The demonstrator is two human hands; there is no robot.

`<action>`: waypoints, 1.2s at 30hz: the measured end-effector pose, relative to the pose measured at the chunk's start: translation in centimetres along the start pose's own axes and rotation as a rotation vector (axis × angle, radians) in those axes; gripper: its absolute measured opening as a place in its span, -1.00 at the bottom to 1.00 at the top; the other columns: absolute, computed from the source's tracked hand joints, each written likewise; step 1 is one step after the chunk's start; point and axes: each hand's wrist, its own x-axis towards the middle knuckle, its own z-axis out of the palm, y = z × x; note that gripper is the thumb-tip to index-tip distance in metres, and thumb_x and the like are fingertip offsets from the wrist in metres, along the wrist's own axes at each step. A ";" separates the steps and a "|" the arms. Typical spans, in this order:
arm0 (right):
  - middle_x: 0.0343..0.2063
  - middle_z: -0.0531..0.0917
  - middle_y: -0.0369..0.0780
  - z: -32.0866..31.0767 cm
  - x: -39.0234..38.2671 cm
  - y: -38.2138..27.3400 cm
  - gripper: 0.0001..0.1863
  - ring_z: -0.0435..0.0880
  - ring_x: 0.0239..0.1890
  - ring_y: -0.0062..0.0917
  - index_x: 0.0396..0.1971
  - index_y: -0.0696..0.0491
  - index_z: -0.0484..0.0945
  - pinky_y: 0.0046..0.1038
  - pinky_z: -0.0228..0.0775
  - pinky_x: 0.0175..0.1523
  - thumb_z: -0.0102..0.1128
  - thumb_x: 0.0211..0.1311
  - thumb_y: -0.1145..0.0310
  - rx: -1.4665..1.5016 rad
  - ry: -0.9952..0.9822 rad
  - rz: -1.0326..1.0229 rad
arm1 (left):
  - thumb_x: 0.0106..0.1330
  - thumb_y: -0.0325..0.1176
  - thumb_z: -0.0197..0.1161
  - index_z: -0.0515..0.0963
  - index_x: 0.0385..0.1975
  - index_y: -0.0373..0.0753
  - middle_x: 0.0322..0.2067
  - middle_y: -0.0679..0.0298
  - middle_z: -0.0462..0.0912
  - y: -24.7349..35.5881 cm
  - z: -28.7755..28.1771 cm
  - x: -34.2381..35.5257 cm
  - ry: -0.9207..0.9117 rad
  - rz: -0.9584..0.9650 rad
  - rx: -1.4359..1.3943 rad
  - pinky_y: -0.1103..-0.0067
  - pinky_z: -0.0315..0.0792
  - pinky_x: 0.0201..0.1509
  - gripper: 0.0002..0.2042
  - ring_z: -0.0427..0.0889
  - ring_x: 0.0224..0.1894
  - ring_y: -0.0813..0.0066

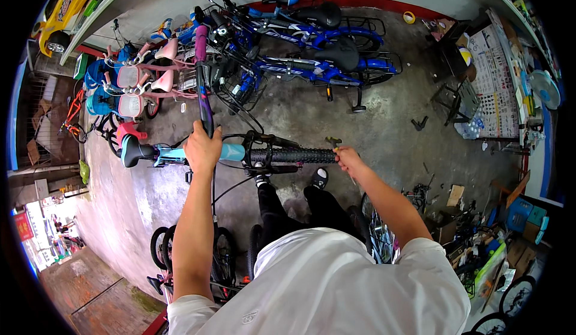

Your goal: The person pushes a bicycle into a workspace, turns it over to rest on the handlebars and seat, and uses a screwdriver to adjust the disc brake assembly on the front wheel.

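A light-blue bicycle (233, 152) stands across in front of me, its saddle (137, 151) to the left and its knobby front tyre (294, 155) to the right. My left hand (203, 148) is closed round the middle of its black-and-purple handlebar (204, 95), which ends in a magenta grip (201, 38) on the far side. At the right end of the front tyre, my right hand (351, 160) is closed on a slim hand tool (333, 142) with a yellow-green and dark end; its exact kind is unclear. Whether those fingers also touch the tyre cannot be made out.
Blue bicycles (324, 59) and pink children's bicycles (153, 77) stand beyond. A dark folding stool (459, 104) is at the right, near a cluttered shelf. Loose parts and tools (474, 245) lie at the lower right. More bicycles (223, 257) stand close on my near side.
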 end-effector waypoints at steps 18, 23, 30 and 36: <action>-0.33 0.77 0.02 -4.3 21.5 -20.3 -0.69 0.78 -0.24 0.06 -0.18 0.06 0.56 0.09 0.61 -0.13 0.02 0.58 0.11 -0.797 0.958 -0.734 | 0.30 -0.11 0.42 0.45 -0.21 -0.30 -0.51 -0.02 0.63 0.4 0.1 -0.3 0.045 -0.062 -0.072 0.15 0.45 -0.28 -0.61 0.65 -0.41 -0.10; -0.30 0.78 0.04 -5.5 25.7 -19.9 -0.69 0.79 -0.21 0.04 -0.14 0.06 0.55 0.06 0.62 -0.11 0.03 0.58 0.11 -0.786 0.957 -0.683 | 0.30 -0.14 0.44 0.45 -0.22 -0.29 -0.53 0.03 0.60 0.5 0.3 0.0 0.056 -0.041 -0.071 0.18 0.44 -0.30 -0.63 0.61 -0.46 -0.04; -0.16 0.77 0.02 -7.5 28.0 -19.5 -0.72 0.75 -0.05 0.02 -0.06 0.05 0.62 0.03 0.58 0.05 0.10 0.52 0.16 -0.694 0.820 -0.728 | 0.32 -0.15 0.41 0.45 -0.20 -0.29 -0.44 -0.10 0.67 0.9 0.0 0.1 0.016 -0.059 -0.051 0.10 0.46 -0.23 -0.64 0.66 -0.33 -0.23; -0.12 0.79 -0.06 -8.7 28.0 -18.2 -0.68 0.75 0.00 -0.09 0.03 0.04 0.63 -0.11 0.57 0.09 0.24 0.41 0.19 -0.623 0.726 -0.809 | 0.32 -0.13 0.42 0.43 -0.22 -0.29 -0.44 -0.12 0.66 0.1 0.3 0.0 0.027 -0.052 -0.030 0.09 0.46 -0.23 -0.62 0.65 -0.32 -0.25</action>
